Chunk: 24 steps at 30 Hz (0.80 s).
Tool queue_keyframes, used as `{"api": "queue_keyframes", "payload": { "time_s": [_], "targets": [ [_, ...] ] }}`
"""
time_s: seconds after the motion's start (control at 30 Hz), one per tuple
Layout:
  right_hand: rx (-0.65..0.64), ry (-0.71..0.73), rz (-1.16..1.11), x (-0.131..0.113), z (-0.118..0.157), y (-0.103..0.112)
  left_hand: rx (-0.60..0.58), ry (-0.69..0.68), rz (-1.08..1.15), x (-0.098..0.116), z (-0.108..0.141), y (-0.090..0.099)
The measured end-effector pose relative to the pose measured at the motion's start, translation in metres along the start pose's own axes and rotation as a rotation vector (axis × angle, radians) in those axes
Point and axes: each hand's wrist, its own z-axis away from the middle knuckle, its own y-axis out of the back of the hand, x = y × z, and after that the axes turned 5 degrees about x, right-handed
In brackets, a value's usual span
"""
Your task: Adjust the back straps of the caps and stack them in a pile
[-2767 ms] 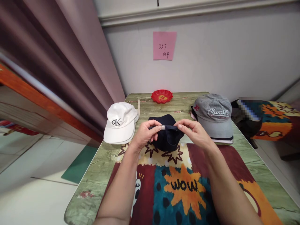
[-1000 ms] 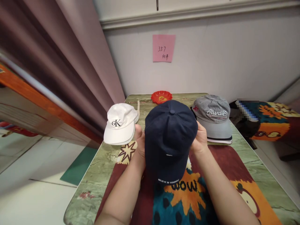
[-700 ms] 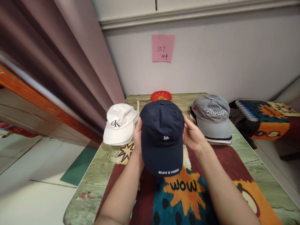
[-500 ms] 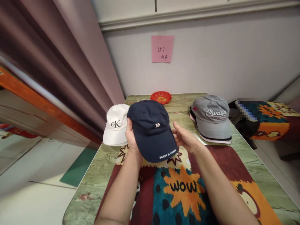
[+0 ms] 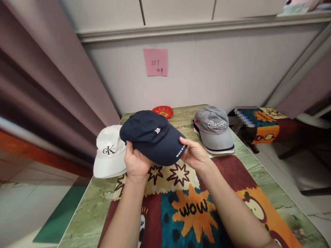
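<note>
A navy baseball cap is held above the table, its brim pointing to the right and towards me. My left hand grips the cap's lower left edge, thumb on the outside and fingers underneath. My right hand pinches the brim's right edge, thumb on top. Just left of the navy cap sits a white cap with black letters, partly hidden behind it. On the right side of the table a grey cap lies on top of other caps, whose dark and pink brims show below.
A red scalloped dish stands at the table's back edge, partly behind the navy cap. A colourful printed mat covers the table's front. A pink note is stuck on the wall. Curtains hang at the left.
My right hand has closed on the brim's edge, where it was beside the cap with thumb apart. The navy cap has turned, its brim swinging rightwards. The whole view has shifted.
</note>
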Motion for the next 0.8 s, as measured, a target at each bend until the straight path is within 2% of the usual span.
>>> {"api": "queue_keyframes", "payload": {
  "time_s": [0.07, 0.17, 0.27, 0.33, 0.4, 0.47, 0.53, 0.63, 0.8],
  "targets": [
    [0.041, 0.134, -0.025, -0.015, 0.002, 0.003, -0.125, 0.118, -0.094, -0.001, 0.003, -0.001],
    [0.092, 0.413, -0.081, -0.046, 0.005, 0.012, -0.304, 0.261, -0.25, 0.0, 0.006, -0.001],
    [0.144, 0.66, -0.121, -0.08, 0.005, 0.032, -0.369, 0.313, -0.343, 0.0, 0.006, 0.001],
    [0.235, 0.751, -0.145, -0.1, 0.001, 0.053, -0.358, 0.317, -0.373, 0.0, 0.004, 0.004],
    [0.43, 0.76, -0.167, -0.116, -0.005, 0.078, -0.319, 0.307, -0.39, -0.001, 0.002, 0.006],
    [0.734, 0.727, -0.141, -0.126, -0.013, 0.103, -0.267, 0.293, -0.403, -0.002, 0.001, 0.006],
    [0.876, 0.729, -0.145, -0.129, -0.021, 0.124, -0.226, 0.281, -0.417, -0.002, 0.0, 0.006],
    [0.949, 0.753, -0.138, -0.128, -0.033, 0.144, -0.197, 0.273, -0.433, -0.003, 0.0, 0.004],
    [1.04, 0.824, -0.093, -0.122, -0.042, 0.151, -0.156, 0.28, -0.461, -0.004, -0.001, 0.004]
  ]
}}
